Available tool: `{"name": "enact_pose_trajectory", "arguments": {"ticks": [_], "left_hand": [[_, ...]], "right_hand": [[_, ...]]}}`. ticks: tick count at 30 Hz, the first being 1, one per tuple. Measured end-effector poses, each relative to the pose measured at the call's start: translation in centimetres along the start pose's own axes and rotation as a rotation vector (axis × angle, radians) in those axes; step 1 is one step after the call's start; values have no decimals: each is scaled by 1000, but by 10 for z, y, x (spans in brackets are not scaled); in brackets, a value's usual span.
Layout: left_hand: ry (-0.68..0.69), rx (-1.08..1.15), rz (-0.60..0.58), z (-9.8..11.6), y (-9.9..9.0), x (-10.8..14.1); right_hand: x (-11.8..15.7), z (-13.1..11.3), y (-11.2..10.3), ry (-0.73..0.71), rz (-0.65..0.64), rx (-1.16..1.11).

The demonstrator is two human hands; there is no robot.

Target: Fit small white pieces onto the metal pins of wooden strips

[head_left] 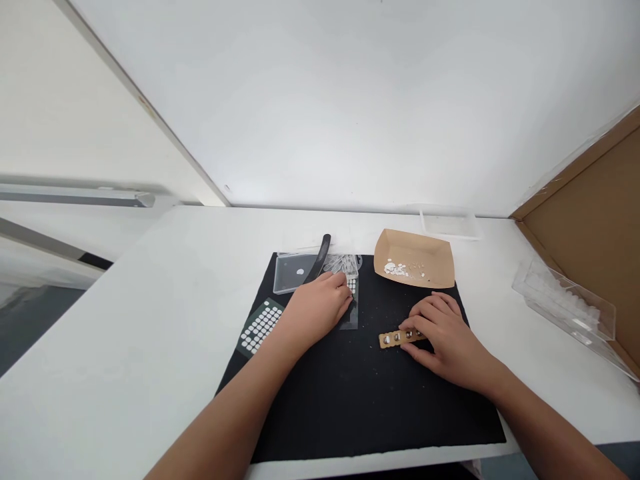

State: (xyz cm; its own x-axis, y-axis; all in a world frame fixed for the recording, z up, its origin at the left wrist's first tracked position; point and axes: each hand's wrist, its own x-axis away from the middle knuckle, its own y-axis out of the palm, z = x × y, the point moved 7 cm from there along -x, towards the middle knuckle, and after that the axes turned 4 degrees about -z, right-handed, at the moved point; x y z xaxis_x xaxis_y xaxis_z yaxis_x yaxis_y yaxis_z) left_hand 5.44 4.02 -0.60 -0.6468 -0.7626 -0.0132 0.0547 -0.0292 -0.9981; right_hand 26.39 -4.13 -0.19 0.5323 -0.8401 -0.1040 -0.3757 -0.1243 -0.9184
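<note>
My left hand [323, 303] is closed, its fingertips pinched together over a clear sheet with white dots [351, 287]; what they hold is hidden. A black curved tool [319, 257] sticks up from behind this hand, and I cannot tell whether the hand touches it. My right hand [440, 337] grips a small light-brown strip [391, 340] between thumb and fingers. Round shiny metal pieces sit along the strip, with white bits on some of them. Part of the strip is covered by the fingers. Both hands rest over a black mat [350, 400].
Behind the right hand stands a brown paper tray [415, 257] with white flakes. A dark sheet of white dots [261, 327], a shallow clear box [287, 273] and clear plastic pieces [343, 265] lie left. Farther right are a clear container [565, 300] and a cardboard panel [590, 200].
</note>
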Motion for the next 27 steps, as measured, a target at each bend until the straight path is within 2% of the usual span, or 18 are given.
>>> {"name": "enact_pose_trajectory", "arguments": {"ticks": [10,21,27], "left_hand": [[128,-72,77,10,0,-5],[71,-56,170,7,-1,-6],[15,-87,177,5,2,-7]], "right_hand": [[0,0,2,-2,-7,-15],[0,0,1,-3,-11,-11],[0,0,1,-16,-4,7]]}}
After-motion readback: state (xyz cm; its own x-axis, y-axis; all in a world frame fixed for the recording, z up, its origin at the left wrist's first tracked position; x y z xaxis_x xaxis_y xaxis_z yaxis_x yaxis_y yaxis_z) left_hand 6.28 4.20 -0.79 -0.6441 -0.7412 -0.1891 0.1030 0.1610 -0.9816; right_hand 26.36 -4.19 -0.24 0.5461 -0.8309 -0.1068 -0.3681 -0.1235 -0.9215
